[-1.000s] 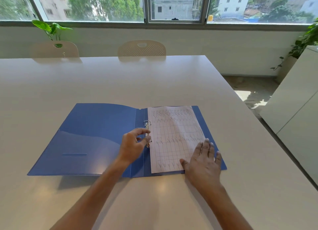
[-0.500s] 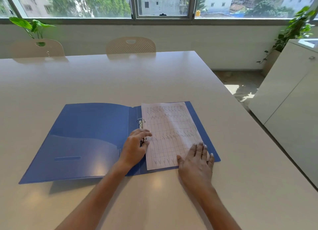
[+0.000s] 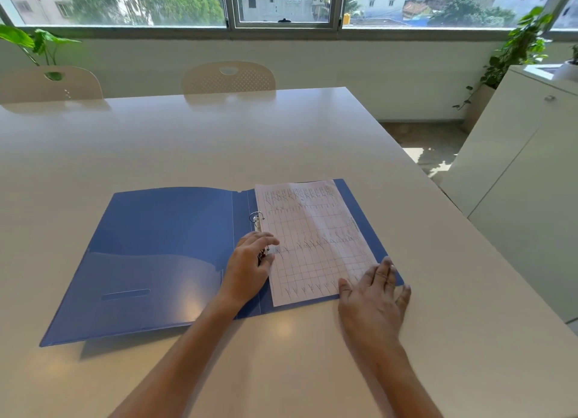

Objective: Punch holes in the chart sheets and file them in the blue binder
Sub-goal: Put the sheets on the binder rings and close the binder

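The blue binder (image 3: 162, 248) lies open flat on the white table (image 3: 219, 142). A pink chart sheet (image 3: 316, 239) with a grid lies on its right half, its left edge at the metal rings (image 3: 257, 218). My left hand (image 3: 248, 266) sits over the lower ring with fingers curled on the ring mechanism, hiding that ring. My right hand (image 3: 373, 298) lies flat with fingers spread, its fingertips at the sheet's lower right corner and the binder's edge.
Two beige chairs (image 3: 228, 78) stand at the table's far side under the window. A white cabinet (image 3: 525, 179) stands to the right beyond the table edge. Potted plants (image 3: 519, 51) stand at both far corners.
My right hand has slid toward the lower right, off most of the sheet. My left hand has closed down over the lower ring. The camera has shifted slightly.
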The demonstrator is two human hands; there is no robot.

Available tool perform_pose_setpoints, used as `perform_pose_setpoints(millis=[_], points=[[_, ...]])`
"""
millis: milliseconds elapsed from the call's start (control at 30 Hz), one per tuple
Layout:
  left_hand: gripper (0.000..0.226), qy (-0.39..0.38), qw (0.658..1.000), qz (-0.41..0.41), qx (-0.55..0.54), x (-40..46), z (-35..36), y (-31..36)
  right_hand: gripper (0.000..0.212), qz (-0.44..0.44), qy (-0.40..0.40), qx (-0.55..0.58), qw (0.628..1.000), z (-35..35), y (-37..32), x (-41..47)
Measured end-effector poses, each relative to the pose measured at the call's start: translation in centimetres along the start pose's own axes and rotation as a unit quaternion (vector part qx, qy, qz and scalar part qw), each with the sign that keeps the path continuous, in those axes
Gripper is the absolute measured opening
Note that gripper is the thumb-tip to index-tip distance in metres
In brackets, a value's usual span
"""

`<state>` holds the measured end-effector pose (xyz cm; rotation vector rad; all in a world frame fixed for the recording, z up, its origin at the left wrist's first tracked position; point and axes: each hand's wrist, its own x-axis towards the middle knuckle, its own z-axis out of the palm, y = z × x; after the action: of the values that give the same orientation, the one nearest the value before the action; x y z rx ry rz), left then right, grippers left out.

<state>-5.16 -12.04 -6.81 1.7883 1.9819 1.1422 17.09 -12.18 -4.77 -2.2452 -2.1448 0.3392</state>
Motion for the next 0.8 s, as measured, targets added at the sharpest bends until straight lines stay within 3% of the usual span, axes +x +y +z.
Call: perform_pose_setpoints(millis=[300,467,567,700,800], points=[[0.024,0.003,1.000,0.013,-0.006,0.0,0.1,-0.3,0.063,-0.030,0.027,-0.003,0.999,-0.2,-0.6,0.0],[0.022,0.000,1.000,0.014,-0.013,0.0,0.0,-0.2,0.052,-0.089,0.080,0.109,0.987,0.2,-1.3,-0.1],[0.020,0.000,1.000,0.012,-0.013,0.0,-0.1,0.0,0.052,-0.107,0.106,0.287,0.946,-0.6,-1.9,-0.1],[0.020,-0.012,1.000,0.002,-0.025,-0.2,-0.3,0.0,0.056,-0.058,0.140,0.503,0.851,-2.4,-3.4,0.1],[0.021,-0.029,0.995,-0.036,-0.093,0.0,-1.3,0.3,0.059,-0.091,0.259,0.504,0.819,-3.2,-5.2,-0.9]])
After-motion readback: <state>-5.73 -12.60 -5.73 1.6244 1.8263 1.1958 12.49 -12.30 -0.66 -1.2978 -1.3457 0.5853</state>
